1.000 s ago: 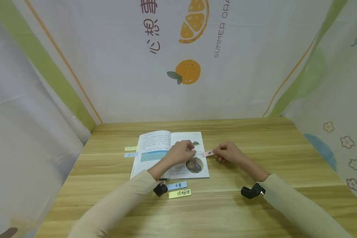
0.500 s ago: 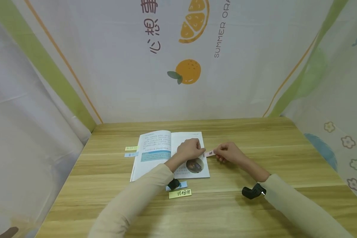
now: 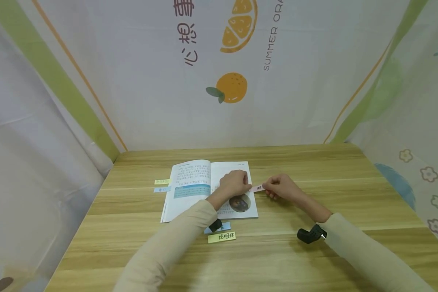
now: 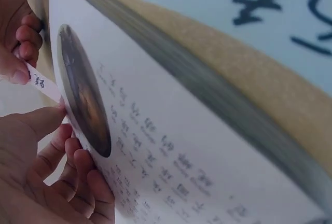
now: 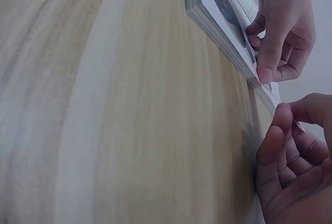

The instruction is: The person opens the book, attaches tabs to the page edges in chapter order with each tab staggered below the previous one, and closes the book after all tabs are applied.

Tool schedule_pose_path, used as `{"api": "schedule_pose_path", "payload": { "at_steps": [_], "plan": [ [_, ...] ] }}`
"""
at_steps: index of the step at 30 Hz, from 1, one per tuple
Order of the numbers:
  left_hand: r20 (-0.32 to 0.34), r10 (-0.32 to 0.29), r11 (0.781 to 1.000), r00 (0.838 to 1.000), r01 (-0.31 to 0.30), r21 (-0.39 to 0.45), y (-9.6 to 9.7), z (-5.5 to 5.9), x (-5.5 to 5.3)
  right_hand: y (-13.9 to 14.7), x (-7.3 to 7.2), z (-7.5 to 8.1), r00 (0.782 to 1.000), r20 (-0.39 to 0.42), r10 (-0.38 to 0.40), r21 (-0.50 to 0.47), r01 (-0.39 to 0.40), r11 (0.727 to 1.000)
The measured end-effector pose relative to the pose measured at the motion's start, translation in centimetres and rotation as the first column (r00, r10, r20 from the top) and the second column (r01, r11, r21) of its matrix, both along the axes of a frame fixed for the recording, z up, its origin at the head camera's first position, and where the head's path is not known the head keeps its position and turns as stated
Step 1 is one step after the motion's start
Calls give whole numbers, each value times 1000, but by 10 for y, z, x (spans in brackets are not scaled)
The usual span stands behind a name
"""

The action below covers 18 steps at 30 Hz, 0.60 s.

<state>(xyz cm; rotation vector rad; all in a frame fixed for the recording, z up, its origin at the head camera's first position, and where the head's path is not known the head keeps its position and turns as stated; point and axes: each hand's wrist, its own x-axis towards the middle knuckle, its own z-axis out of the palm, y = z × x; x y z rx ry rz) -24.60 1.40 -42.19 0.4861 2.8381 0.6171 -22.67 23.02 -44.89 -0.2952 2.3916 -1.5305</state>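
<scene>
An open book (image 3: 190, 207) lies on the wooden table, printed text and a round picture on its pages. A pink sticky tab (image 3: 257, 188) with handwriting sticks out from the right page's edge. My right hand (image 3: 282, 187) pinches the tab's outer end between thumb and fingertips. My left hand (image 3: 235, 182) is over the right page, fingers curled, its thumb (image 4: 49, 117) on the tab's inner end at the page edge. In the right wrist view the two hands meet close together along the book's edge, hiding most of the tab.
Yellow (image 3: 162, 181) and blue (image 3: 162, 189) tabs stick out from the book's left side. Before the book lie a blue strip (image 3: 224, 227), partly hidden by the left wrist camera (image 3: 215, 225), and a yellow strip (image 3: 222, 237), both with handwriting. A patterned curtain (image 3: 160, 113) hangs behind the table.
My left hand has moved right across the page to the tab at its edge. The right hand has stayed almost still, holding the tab.
</scene>
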Motion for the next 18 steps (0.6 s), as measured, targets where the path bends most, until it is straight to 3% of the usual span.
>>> {"api": "schedule_pose_path", "payload": {
  "at_steps": [8,18],
  "plan": [
    [11,-68,997,998,68,30,-3,0,4,0,0,0,1000,-2,8,12,-8,1000],
    [-10,-82,996,997,83,42,-5,-2,13,6,1,4,999,-16,46,50,-45,998]
  ]
}}
